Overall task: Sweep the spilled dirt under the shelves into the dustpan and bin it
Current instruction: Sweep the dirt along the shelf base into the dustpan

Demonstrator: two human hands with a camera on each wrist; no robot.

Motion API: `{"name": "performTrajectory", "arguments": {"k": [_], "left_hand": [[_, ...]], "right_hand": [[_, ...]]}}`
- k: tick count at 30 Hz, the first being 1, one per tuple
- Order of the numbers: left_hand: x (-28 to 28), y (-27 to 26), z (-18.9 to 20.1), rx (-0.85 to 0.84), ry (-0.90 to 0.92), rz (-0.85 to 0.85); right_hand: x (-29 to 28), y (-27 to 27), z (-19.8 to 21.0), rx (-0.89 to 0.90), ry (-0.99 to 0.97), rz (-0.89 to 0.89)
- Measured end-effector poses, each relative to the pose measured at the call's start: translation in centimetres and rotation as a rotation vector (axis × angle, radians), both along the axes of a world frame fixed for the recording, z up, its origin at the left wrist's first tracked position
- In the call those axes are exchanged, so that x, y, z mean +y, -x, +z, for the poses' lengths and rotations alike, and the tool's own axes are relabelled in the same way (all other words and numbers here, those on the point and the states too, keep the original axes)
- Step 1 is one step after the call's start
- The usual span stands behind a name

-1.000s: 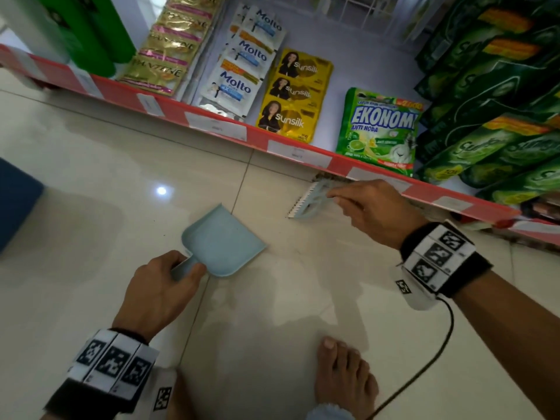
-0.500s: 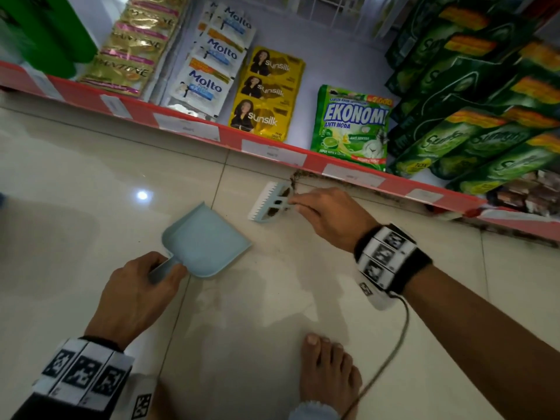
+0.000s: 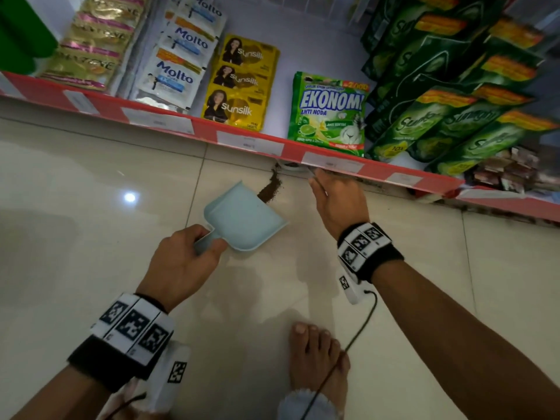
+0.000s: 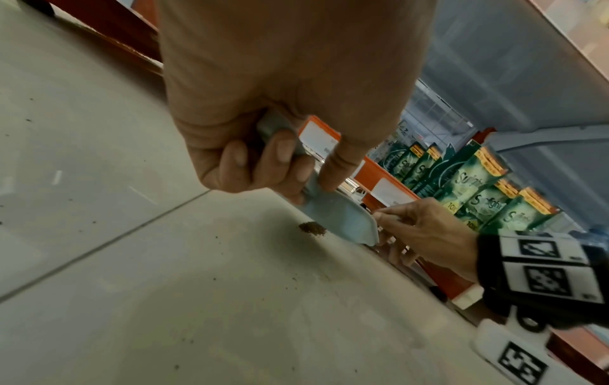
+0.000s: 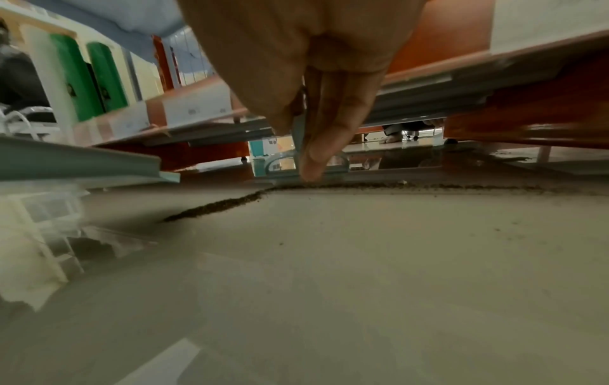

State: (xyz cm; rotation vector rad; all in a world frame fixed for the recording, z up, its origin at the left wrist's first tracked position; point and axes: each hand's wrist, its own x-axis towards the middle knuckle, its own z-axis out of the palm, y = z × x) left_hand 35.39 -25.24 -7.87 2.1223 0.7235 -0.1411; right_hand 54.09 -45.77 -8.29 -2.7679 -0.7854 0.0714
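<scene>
My left hand (image 3: 197, 247) grips the handle of the light blue dustpan (image 3: 245, 219), whose mouth faces the shelf. A brown streak of dirt (image 3: 269, 189) runs from under the red shelf edge (image 3: 200, 128) to the pan's mouth. The right hand (image 3: 321, 183) reaches under that edge holding the brush (image 5: 298, 130); its head is hidden in the head view. The right wrist view shows fingers (image 5: 321, 146) pinching the handle, with the dirt line (image 5: 230, 204) running left and more along the shelf base. In the left wrist view a small dirt pile (image 4: 311, 228) lies beside the dustpan (image 4: 339, 218).
The low shelf carries sachets (image 3: 239, 83) and green pouches (image 3: 448, 125) just above the floor. My bare foot (image 3: 315, 353) and a wrist cable (image 3: 360, 328) are behind the hands. Loose specks dot the tiles (image 4: 217, 237). Open floor (image 3: 75, 207) lies to the left.
The brush, out in front of the shelf edge before, has gone under it with my right hand. A dirt streak now lies at the dustpan's mouth. The dustpan has shifted closer to the shelf.
</scene>
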Motion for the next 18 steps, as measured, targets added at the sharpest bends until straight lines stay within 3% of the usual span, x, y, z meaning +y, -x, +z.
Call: {"name": "performTrajectory", "arguments": {"k": [3,9,13,18], "left_hand": [[-0.3,0.4,-1.1,0.011,0.012,-0.003],[-0.6,0.8,-1.5,0.005,0.007,-0.013],[-1.3,0.0,-1.6,0.009,0.012,-0.024],[-2.7,-1.9,-1.6,0.001,0.035,-0.102]], "right_hand": [[0.5,-0.3,-0.4,0.046,0.078,0.009],[-1.2,2.5,0.7,0.039,0.007,0.193],[-3.4,1.4,1.7,-0.027,-0.008,0.068],[-6.9,-1.0,1.5,-0.108,0.131,-0.114]]}}
